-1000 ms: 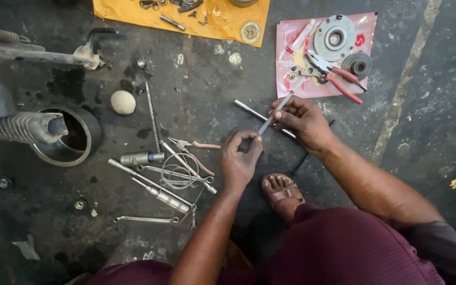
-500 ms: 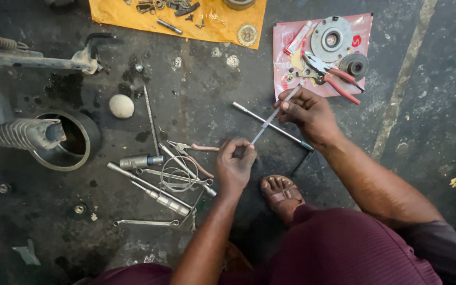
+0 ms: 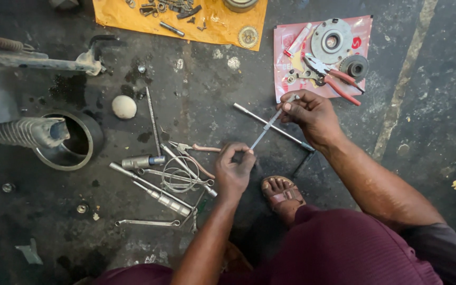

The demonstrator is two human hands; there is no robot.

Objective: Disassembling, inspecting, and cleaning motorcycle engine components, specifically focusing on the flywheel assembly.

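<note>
I see my left hand (image 3: 234,171) pinched shut on the lower end of a thin metal rod (image 3: 268,126), and my right hand (image 3: 312,113) closed on its upper end, so the rod runs slantwise between them, held just above the dark, oily floor (image 3: 428,132); beneath it a longer socket bar (image 3: 249,113) lies flat, crossing under the rod near the right wrist; my sandalled foot (image 3: 281,192) sits just below the hands; to the left of my left hand a loose heap of spanners, pliers and a wire coil (image 3: 178,179) lies scattered; beyond my right hand a pink plastic sheet (image 3: 286,87) carries red-handled pliers (image 3: 333,76) and a round metal hub (image 3: 331,41); a yellow sheet (image 3: 212,29) with small parts lies along the top edge; a metal ring (image 3: 93,138) rests far left.
</note>
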